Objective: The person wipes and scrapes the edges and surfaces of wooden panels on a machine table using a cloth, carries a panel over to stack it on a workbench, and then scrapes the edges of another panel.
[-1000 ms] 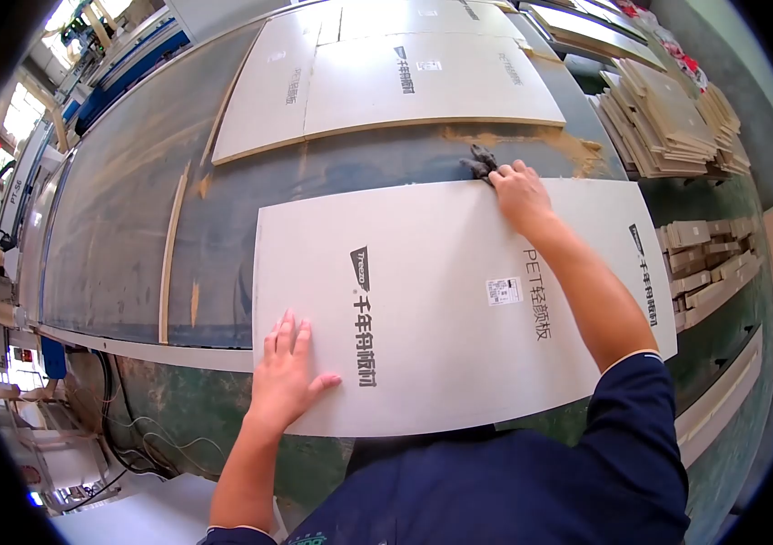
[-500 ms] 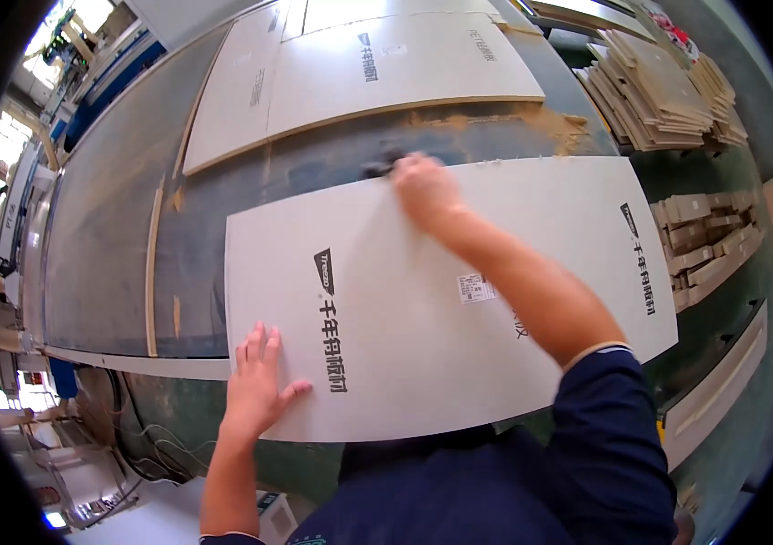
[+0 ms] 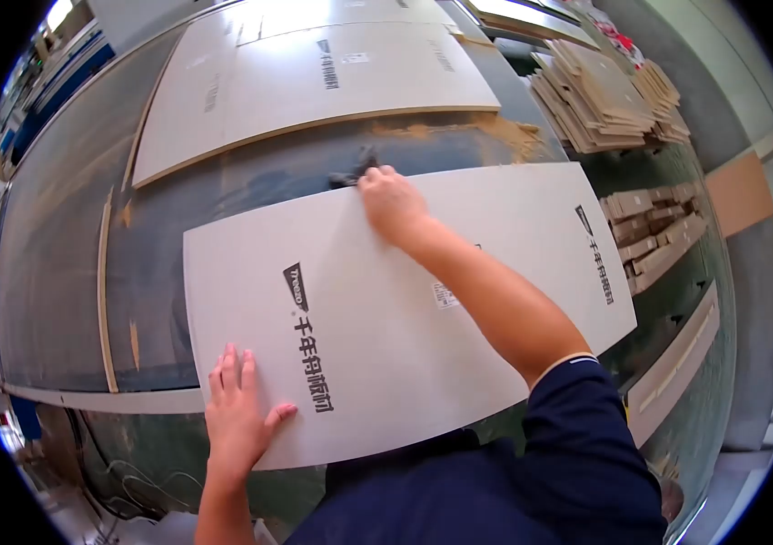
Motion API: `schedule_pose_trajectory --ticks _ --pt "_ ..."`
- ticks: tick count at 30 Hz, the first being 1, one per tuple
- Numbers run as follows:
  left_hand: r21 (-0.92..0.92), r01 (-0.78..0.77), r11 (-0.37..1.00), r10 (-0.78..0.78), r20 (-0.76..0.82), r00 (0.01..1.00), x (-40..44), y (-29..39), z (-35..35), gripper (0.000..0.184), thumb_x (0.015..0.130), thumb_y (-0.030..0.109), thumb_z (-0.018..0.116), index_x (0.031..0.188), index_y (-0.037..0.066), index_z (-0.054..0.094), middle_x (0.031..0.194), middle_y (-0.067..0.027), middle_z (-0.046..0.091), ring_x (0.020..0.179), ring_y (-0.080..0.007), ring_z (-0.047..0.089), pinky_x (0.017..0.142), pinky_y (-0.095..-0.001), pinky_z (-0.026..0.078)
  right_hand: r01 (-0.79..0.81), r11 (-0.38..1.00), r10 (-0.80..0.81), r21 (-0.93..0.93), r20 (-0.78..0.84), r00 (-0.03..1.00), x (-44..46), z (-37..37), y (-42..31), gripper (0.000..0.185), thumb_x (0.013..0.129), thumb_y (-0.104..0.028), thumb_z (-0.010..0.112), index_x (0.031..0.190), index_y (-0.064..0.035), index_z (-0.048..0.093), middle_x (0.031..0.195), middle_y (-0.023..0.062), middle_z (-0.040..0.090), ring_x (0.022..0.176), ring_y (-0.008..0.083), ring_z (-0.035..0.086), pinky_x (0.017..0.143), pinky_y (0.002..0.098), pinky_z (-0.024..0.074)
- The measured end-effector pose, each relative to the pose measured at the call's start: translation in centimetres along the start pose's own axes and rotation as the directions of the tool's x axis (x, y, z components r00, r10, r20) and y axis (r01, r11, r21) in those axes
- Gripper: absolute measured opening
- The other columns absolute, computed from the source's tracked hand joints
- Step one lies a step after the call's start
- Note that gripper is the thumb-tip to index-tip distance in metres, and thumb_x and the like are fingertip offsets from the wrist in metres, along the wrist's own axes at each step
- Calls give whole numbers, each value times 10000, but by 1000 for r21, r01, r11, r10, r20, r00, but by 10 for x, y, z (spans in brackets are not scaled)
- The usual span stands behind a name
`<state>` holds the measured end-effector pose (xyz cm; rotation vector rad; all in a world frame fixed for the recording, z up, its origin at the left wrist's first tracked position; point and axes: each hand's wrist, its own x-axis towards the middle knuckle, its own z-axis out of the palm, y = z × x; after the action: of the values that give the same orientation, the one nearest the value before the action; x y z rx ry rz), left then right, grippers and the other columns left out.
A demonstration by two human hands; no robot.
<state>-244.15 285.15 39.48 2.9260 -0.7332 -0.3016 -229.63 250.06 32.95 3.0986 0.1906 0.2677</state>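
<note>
A large white board (image 3: 386, 363) with dark printed lettering lies in front of me on the dark worktable. My left hand (image 3: 234, 413) rests flat on its near left corner, fingers stretched and thumb out to the side. Reaching across the board, my right hand (image 3: 393, 204) is closed around a small black object (image 3: 355, 171) at the far edge. Its kind is hard to make out, since my fingers cover part of it and the rest is dark. A paper label (image 3: 444, 295) on the board is partly hidden by my right forearm.
More white boards (image 3: 314, 86) lie farther back on the worktable (image 3: 50, 300). A thin wooden strip (image 3: 105, 300) stretches along its left part. Sawdust (image 3: 505, 134) is scattered behind my board. Stacked panels (image 3: 600, 95) and bundled offcuts (image 3: 654, 232) are to the right.
The whole view has shifted, so table and boards appear farther left. My right hand stays at the board's far edge with the black object. My left hand keeps its place on the corner.
</note>
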Motion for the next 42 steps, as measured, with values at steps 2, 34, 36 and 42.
schedule_pose_trajectory --ticks 2,34,36,42 --pt "-5 9 1000 -9 30 1000 -1 2 0 931 669 492 782 1371 -2 421 1466 -170 346 1281 -359 371 914 -437 494 30 999 -30 -20 -3 1000 -3 -4 5 165 857 -98 538 930 -30 670 971 91 641 971 234 592 843 315 501" --pt "-2 114 993 -113 71 991 9 18 4 968 511 135 897 1329 27 391 1416 -185 370 1278 -399 371 1051 -453 373 -484 611 744 -627 245 622 -245 -98 507 192 879 -167 580 975 -124 741 1129 92 689 1048 247 652 858 339 533" --pt "24 73 997 -74 48 996 12 15 6 958 509 142 899 1316 26 397 1407 -189 374 1277 -405 372 1054 -454 370 -694 550 798 -464 46 601 -267 -116 536 218 867 -131 564 1013 -75 717 1108 153 676 1040 326 632 890 404 515" --pt "-46 121 992 -117 76 990 10 16 1 978 506 176 913 1329 57 399 1409 -196 375 1286 -421 367 1088 -474 332 -528 846 531 76 -215 820 -208 -101 470 252 843 -46 520 1035 -12 680 1103 204 650 1044 357 607 938 422 472"
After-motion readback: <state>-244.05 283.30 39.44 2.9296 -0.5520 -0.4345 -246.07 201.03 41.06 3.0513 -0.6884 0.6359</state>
